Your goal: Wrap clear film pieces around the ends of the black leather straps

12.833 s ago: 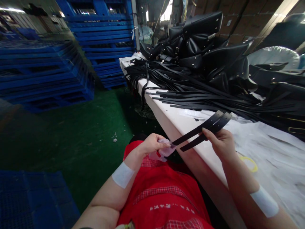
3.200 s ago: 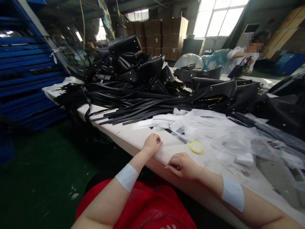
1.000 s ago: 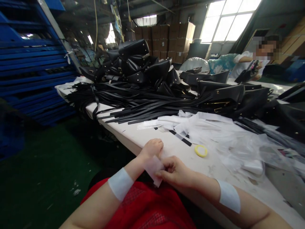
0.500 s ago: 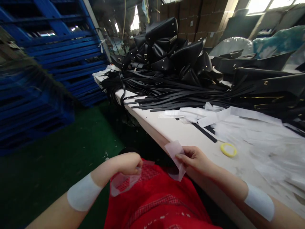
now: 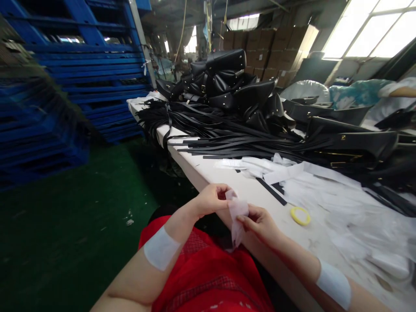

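Note:
A thin, see-through white paper strip (image 5: 236,212) is held between my two hands, just off the table's near edge and above my red apron (image 5: 211,273). My left hand (image 5: 212,200) pinches its upper left part with thumb and finger. Lower down on the right, my right hand (image 5: 261,224) has it between thumb and fingertips. The strip hangs loosely, and its crumpled lower end drops below the fingers. Both wrists wear pale wraps. Beside my right hand, a yellow ring (image 5: 300,216), perhaps a tape roll, lies on the white table (image 5: 212,173).
Loose white paper strips (image 5: 312,186) cover the table's right side. Long black straps (image 5: 227,130) lie behind them, and black leather bags (image 5: 224,78) are piled further back. Blue pallets (image 5: 97,82) are stacked at left on the green floor. Another person's arm (image 5: 403,92) shows at far right.
My left hand has moved right and up from above my lap, where a see-through strip hung from it, and now grips the strip beside my right hand. The view has tilted up slightly.

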Demonstrator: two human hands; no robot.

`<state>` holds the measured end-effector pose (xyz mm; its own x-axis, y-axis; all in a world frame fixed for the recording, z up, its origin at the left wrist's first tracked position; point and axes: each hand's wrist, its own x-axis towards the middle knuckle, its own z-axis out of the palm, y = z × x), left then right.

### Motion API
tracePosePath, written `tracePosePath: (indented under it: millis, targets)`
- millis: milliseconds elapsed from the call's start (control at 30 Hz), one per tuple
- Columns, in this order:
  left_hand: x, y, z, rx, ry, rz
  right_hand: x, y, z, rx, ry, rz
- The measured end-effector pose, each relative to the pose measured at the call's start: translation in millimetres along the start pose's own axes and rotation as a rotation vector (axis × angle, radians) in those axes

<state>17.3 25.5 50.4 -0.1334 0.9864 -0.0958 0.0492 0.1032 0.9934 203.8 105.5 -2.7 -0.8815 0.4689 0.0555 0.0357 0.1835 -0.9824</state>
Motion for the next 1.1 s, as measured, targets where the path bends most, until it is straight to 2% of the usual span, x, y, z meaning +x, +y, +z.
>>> tracePosePath:
  millis: [67, 200, 400, 533, 600, 700, 800, 933, 1000, 1100]
  targets:
    - [-1.2, -4.4, 1.8, -0.1, 0.036, -0.011, 1.2, -1.6, -1.2, -0.047, 0.056, -0.046]
    - [-4.8, -16.0, 4.8, -0.084, 0.189, -0.01, 1.9, -8.2, -2.5, -0.053, 0.049, -0.057]
    - [-5.5, -23.0, 7.6, -0.009, 0.243, 0.052, 1.7, -10.0, -5.6, 0.043, 0.043, 0.014]
    - [-3.2, -21.3, 17.1, -0.036, 0.292, 0.045, 2.6, -10.1, -4.5, 0.048, 0.071, 0.009]
    - [-4.7, -20.6, 23.5, -0.113, 0.36, 0.09, 3.1, -10.7, -4.2, 0.06, 0.113, 0.006]
    - [-11.3, -20.7, 30.0, -0.215, 0.48, 0.232, 3.9, -9.9, -5.4, 0.067, 0.203, 0.001]
    - [-19.3, -21.8, 31.4, -0.175, 0.403, 0.297, 4.3, -6.5, -6.7, 0.018, 0.244, -0.024]
    - [-23.2, -24.7, 33.3, -0.027, 0.172, 0.22, 5.4, 0.4, -4.1, -0.077, 0.202, -0.099]
    - [-21.2, -28.6, 35.0, 0.013, 0.164, 0.163, 7.8, 4.0, -1.6, -0.117, 0.195, -0.126]
    - [-15.3, -37.7, 34.1, -0.165, 0.27, 0.125, 14.4, 7.3, 2.0, -0.171, 0.192, -0.118]
